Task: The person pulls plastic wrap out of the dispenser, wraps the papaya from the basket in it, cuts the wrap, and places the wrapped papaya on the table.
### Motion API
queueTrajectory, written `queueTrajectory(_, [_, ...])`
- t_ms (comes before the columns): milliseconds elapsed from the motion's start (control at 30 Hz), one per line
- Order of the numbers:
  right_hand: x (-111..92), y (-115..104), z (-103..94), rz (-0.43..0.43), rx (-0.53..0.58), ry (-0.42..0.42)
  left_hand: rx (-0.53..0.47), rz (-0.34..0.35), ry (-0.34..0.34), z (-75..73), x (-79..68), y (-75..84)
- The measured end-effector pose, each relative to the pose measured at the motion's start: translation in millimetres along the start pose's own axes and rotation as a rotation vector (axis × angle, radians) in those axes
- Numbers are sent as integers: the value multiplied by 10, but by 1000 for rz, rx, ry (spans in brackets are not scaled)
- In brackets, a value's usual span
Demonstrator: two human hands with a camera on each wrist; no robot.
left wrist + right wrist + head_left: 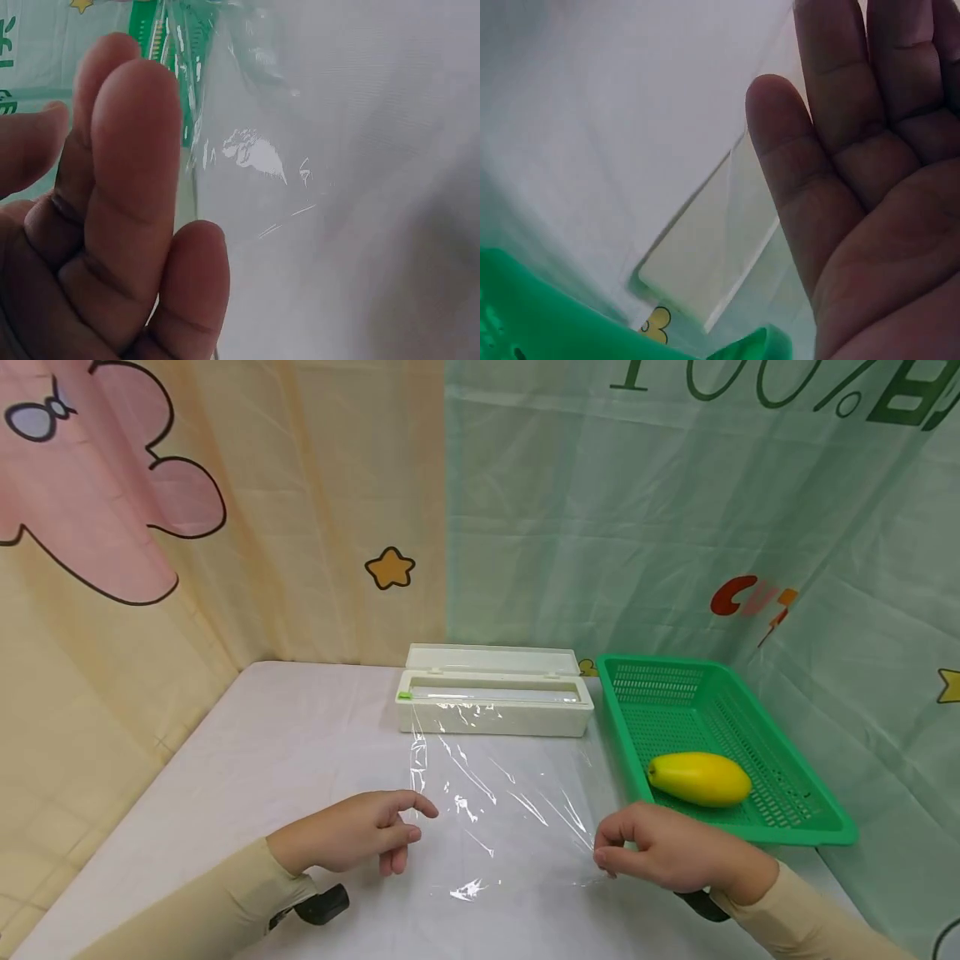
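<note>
A sheet of clear plastic wrap [480,810] stretches toward me from the white wrap dispenser box [495,718], whose lid stands raised at the back. My right hand [660,847] pinches the near right corner of the wrap between thumb and forefinger, and creases run up to that grip. At the sheet's left edge is my left hand [360,831], thumb and forefinger apart with a gap between them. The left wrist view shows its fingers [135,172] loosely bent beside the shiny wrap [255,157], holding nothing.
A green basket [795,747] stands to the right, just beyond my right hand. Inside it lies a yellow papaya-like fruit [701,779]. A white cloth covers the table [315,727], and printed curtains [337,510] hang behind and at both sides.
</note>
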State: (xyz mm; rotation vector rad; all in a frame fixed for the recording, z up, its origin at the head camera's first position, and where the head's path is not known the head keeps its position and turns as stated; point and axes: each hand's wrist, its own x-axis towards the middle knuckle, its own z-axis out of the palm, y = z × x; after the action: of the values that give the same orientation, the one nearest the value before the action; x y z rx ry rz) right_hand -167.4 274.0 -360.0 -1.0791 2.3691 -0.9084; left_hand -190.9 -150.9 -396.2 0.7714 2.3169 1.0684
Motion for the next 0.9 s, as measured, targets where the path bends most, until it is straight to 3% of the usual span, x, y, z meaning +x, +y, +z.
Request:
queueTrajectory(200, [35,74,145,14,-66,21,46,-39,37,115,30,-117])
queueTrajectory(467, [57,159,257,79,-54,19,478,-137,220,313,56,-152])
queueTrajectory(633, [55,221,340,90,-59,22,602,-135,208,397,51,-161])
queueTrajectory(900, [43,313,479,130,-160,34,678,-124,221,427,46,-211])
